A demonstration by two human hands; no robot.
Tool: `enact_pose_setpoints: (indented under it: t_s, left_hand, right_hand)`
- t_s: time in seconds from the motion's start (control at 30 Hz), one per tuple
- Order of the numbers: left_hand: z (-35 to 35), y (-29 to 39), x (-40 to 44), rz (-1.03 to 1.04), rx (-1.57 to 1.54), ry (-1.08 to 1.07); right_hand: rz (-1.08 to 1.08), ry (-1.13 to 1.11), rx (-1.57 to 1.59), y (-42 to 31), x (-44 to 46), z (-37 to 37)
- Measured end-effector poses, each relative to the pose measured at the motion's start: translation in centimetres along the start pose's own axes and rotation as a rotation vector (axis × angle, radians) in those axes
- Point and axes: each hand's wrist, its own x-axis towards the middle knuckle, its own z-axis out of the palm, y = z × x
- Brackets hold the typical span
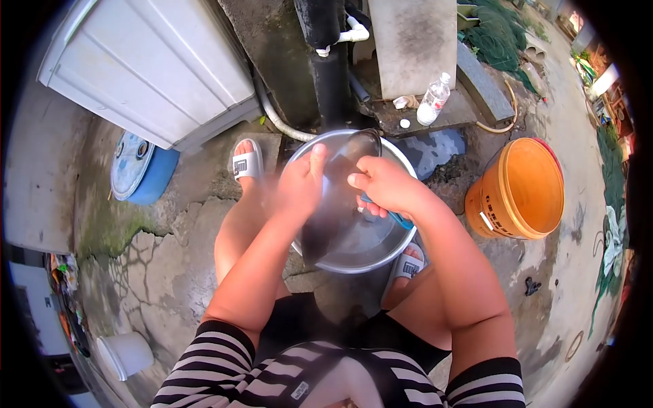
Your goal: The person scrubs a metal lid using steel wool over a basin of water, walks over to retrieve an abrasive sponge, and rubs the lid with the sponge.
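A round metal basin (405, 255) sits on the ground between my feet. My left hand (303, 183) is closed on a long, dark, glossy thing (318, 234), its thumb pointing up. Blur hides what kind of thing it is; it slants across the basin toward a dark rounded shape at the far rim. Over the basin's right half, my right hand (384, 183) grips a tool with a blue handle (401, 221). The tool's working end is hidden by my fingers and by blur.
An orange bucket (476, 211) stands at the right. A plastic bottle (433, 102) and its white cap (405, 124) rest on a ledge ahead. To the left are a large white container (149, 68), a blue drum (160, 173) and a white bucket (129, 357). A hose (272, 115) runs behind the basin.
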Motion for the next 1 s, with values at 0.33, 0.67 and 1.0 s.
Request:
enact_pose_setpoints:
  t_s: [0.33, 0.67, 1.0]
  left_hand:
    - [-0.2, 1.6, -0.3, 0.080, -0.093, 0.101]
    - [-0.6, 3.1, -0.6, 0.072, -0.158, 0.084]
    - [-1.1, 3.2, -0.4, -0.032, -0.272, -0.064]
  right_hand:
    - [-0.192, 0.007, 0.178, 2.4, 1.6, 0.9]
    - [-0.296, 0.059, 0.366, 1.7, -1.0, -3.3]
    - [0.151, 0.814, -0.265, 10.2, -2.4, -16.4]
